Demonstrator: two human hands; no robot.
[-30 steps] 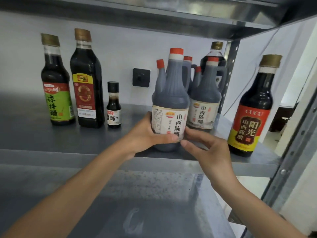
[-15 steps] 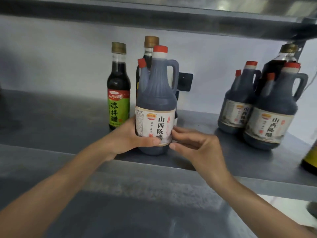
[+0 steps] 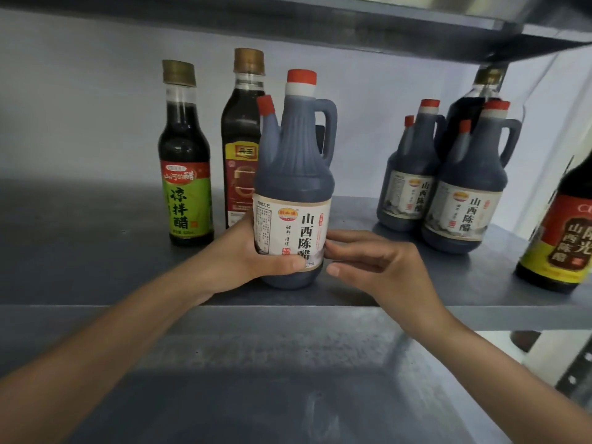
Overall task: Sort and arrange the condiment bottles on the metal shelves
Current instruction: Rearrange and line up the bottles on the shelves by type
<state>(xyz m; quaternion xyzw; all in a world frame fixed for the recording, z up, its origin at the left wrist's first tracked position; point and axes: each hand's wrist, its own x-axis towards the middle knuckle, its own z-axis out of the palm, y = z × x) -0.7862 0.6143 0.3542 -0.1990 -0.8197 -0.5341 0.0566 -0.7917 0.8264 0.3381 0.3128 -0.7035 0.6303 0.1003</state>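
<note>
Left hand (image 3: 253,254) gripping vinegar jug (image 3: 293,187), right hand (image 3: 378,267) spread beside, bottles (image 3: 187,155) behind

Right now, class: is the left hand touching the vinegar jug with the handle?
Touching. The head view shows the left hand wrapped around the jug's label, thumb across its front.

I note both forearms extended forward and upward, bare. The left hand (image 3: 256,251) is wrapped around the vinegar jug (image 3: 293,193), thumb across its front. The right hand (image 3: 381,267) is half-curled, fingertips (image 3: 333,270) just beside the jug, not clasping.
</note>
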